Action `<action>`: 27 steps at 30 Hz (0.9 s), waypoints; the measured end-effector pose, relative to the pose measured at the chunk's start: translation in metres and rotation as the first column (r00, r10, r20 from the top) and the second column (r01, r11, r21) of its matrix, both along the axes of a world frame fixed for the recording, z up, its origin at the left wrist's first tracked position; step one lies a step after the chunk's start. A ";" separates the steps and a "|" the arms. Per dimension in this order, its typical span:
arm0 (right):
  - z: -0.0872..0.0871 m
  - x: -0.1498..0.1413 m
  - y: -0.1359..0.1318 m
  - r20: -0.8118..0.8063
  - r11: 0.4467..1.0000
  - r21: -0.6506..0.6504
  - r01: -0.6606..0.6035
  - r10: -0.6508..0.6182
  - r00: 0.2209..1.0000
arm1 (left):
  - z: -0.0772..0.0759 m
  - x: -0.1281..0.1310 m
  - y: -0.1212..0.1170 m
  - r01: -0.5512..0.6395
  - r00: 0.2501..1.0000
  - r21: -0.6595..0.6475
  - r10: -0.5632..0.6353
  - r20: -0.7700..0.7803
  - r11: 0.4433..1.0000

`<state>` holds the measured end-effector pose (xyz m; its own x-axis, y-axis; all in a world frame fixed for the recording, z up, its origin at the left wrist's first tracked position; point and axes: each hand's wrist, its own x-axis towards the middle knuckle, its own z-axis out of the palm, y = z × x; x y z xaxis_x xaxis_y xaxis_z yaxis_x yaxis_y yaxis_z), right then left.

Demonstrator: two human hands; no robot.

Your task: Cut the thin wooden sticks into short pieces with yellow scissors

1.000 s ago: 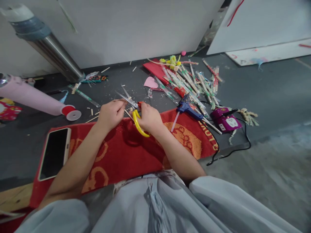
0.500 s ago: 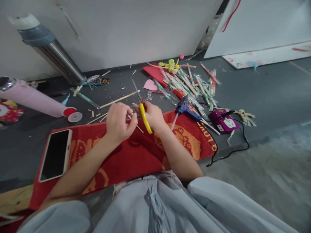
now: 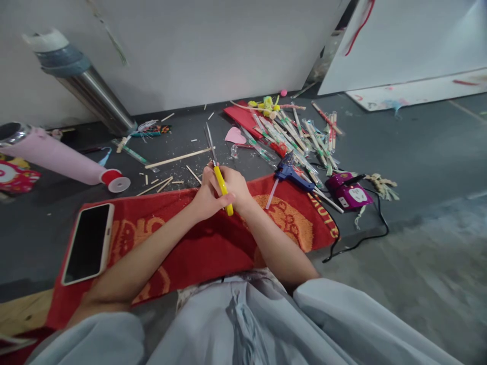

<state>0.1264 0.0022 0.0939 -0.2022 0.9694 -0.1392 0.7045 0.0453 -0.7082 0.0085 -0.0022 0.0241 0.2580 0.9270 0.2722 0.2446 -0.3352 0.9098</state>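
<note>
My two hands meet over the far edge of a red towel (image 3: 198, 243) spread on the dark floor. My right hand (image 3: 236, 187) is closed on yellow-handled scissors (image 3: 220, 182), whose closed blades point away from me. My left hand (image 3: 207, 195) is closed and pressed against the scissors' handle and my right hand; what its fingers hold is hidden. A long wooden stick (image 3: 177, 158) and short stick pieces (image 3: 160, 183) lie on the floor just beyond my hands.
A phone (image 3: 88, 242) lies on the towel's left end. A blue glue gun (image 3: 291, 172), a purple power socket (image 3: 348, 191) with black cord, a pile of wrapped chopsticks (image 3: 297, 137), a pink heart (image 3: 235, 135), a pink roll (image 3: 57, 157) and a metal pipe (image 3: 87, 91) surround the towel.
The scissors' blades went from open to closed and now point away. The long stick left my left hand and lies on the floor. My left hand moved right against the right hand.
</note>
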 end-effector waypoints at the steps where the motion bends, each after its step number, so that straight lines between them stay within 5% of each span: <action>1: 0.000 0.000 0.000 0.006 1.000 0.001 0.006 -0.006 1.000 | 0.000 0.001 0.001 -0.005 1.000 -0.003 0.005 0.003 1.000; 19: -0.005 -0.001 0.003 0.051 0.999 0.041 -0.023 0.021 0.998 | -0.001 0.006 0.003 0.027 0.994 -0.002 -0.026 0.105 1.000; 27: -0.002 -0.003 0.003 0.010 1.000 0.016 -0.010 0.010 1.000 | -0.002 0.000 0.003 -0.010 0.999 -0.003 0.010 0.034 1.000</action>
<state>0.1231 0.0052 0.0923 -0.2106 0.9695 -0.1255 0.7108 0.0637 -0.7005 0.0082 0.0008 0.0224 0.2390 0.9304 0.2778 0.2170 -0.3300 0.9187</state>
